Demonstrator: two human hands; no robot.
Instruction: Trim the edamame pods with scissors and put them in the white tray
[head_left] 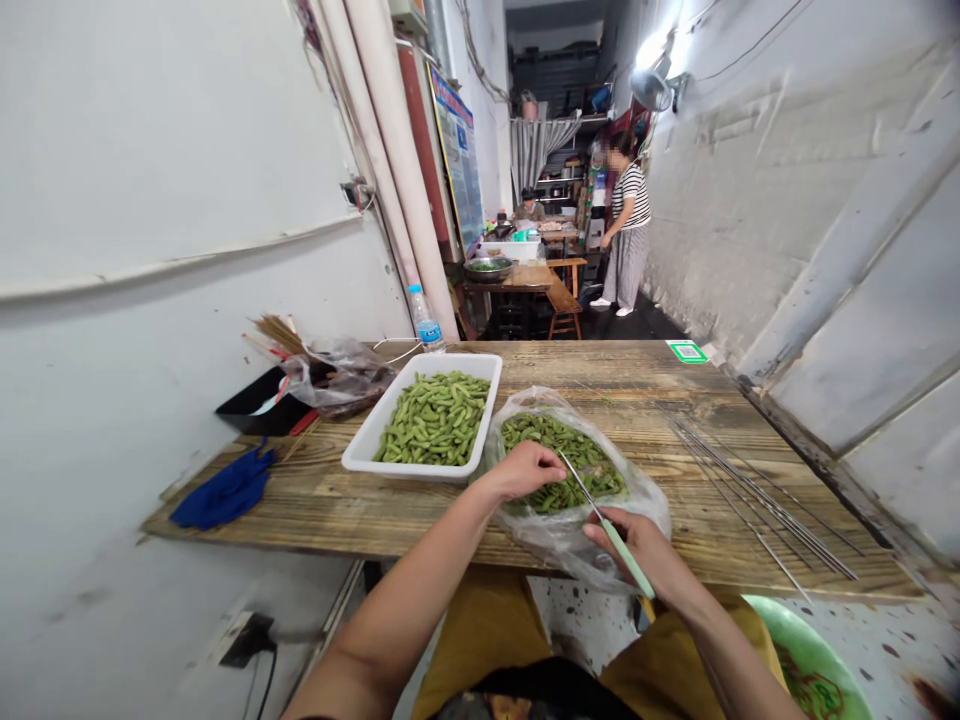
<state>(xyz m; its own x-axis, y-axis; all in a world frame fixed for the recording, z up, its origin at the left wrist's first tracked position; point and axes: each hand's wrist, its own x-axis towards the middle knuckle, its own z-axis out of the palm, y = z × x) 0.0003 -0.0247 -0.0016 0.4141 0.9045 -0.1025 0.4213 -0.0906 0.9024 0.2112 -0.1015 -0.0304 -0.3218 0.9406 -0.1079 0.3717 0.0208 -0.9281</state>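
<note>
In my right hand (634,540) is a pair of scissors (624,556) with pale green handles, the blades pointing up and to the left. My left hand (529,468) is pinched close to the scissor tips; whatever lies between its fingertips is too small to make out. Both hands are over a clear plastic bag (645,500), spread open on the table and full of green edamame pods (577,445). Left of the bag, a white plastic tray (487,400) holds a heap of plump edamame pods (435,415).
Several metal skewers (757,490) lie on the wooden table (360,510) at right. A black box (251,400), plastic-bagged sticks, a blue cloth (225,490) and a water bottle (427,325) are leftward. A green basin (817,650) sits below. Two people are further back.
</note>
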